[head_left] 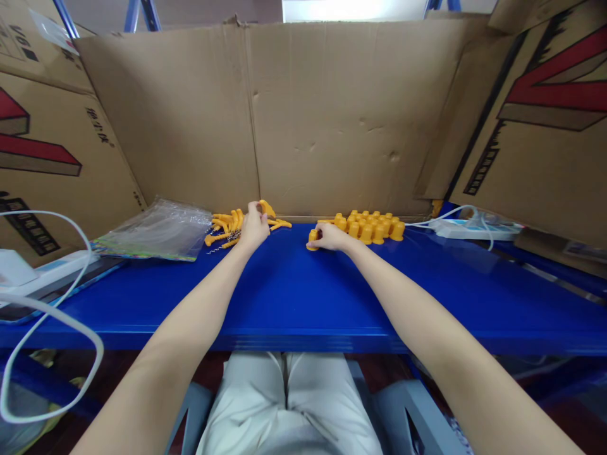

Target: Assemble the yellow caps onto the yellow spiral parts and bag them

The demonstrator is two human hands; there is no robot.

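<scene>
My left hand [256, 226] is closed on a curved yellow handle [267, 208], raised a little above the pile. Beneath and beside that hand lie several more yellow handles [232, 220], some with thin spiral metal pieces [231, 237] among them. My right hand [329, 236] pinches a small yellow cup-shaped piece [313, 241] with a wider base, at the blue tabletop [294, 291]. To its right stands a cluster of similar yellow cup-shaped pieces [374, 226], packed close together. Fingers hide part of both held pieces.
Clear plastic bags [156, 230] lie left of the handles. A white power strip [477, 229] with cables sits at the right, and a looping white cable [97, 341] hangs at the left front. Cardboard panels [341, 120] wall the back and both sides.
</scene>
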